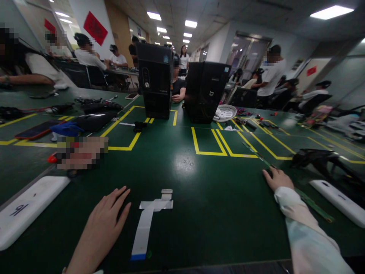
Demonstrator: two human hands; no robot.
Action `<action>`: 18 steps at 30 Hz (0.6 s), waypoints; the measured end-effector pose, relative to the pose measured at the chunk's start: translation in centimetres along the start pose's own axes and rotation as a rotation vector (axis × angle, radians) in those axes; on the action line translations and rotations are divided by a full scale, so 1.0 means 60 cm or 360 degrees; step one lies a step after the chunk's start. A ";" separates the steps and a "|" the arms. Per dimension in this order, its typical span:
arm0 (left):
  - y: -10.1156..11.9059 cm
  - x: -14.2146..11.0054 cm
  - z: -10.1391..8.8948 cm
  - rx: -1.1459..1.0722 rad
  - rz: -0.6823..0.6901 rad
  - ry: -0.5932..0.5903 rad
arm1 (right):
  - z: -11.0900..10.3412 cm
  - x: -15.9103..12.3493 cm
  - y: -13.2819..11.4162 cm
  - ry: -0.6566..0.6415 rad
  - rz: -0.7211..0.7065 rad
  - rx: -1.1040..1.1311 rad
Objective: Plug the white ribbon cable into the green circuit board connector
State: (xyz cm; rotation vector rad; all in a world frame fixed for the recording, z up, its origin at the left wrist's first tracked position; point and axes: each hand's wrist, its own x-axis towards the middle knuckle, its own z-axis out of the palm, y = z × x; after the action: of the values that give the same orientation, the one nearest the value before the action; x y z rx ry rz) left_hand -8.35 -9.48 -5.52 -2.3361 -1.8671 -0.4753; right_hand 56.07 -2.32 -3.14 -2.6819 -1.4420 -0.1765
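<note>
My left hand [104, 219] lies flat at the front left of the green table, fingers stretched out and holding nothing. Just right of it, and apart from it, is a flat white ribbon cable [143, 228] with a blue end, a silvery cross strip and a small connector at its far end. Farther right, my right hand [278, 179] has its fingers curled on a long, thin green strip [315, 205], which looks like a circuit board strip. This strip runs slantwise under the hand and shows on both sides of it. The undersides of these fingers are hidden.
White oblong cases flank me, one on the left [32, 207] and one on the right [338, 201]. Two black computer towers [155, 82] [207, 91] stand at the back, with a white basket [225, 113] beside them. Yellow tape [211, 153] marks the table. Several people sit or stand beyond.
</note>
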 end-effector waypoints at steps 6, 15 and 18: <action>0.004 0.001 0.000 0.0028 0.0010 0.0029 | 0.008 -0.048 0.035 0.0066 -0.0453 0.0118; 0.012 0.003 -0.009 0.0016 -0.0010 0.0012 | 0.021 -0.092 0.086 0.0293 -0.0817 0.0311; 0.011 0.003 -0.010 0.0018 -0.0010 0.0006 | 0.025 -0.087 0.123 0.0476 -0.0531 0.0305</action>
State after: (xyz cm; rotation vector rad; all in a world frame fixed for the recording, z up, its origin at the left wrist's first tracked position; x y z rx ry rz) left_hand -7.76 -9.65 -4.80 -2.3210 -1.8713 -0.4688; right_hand 59.47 -10.48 -5.58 -2.1423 -1.6937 -0.4191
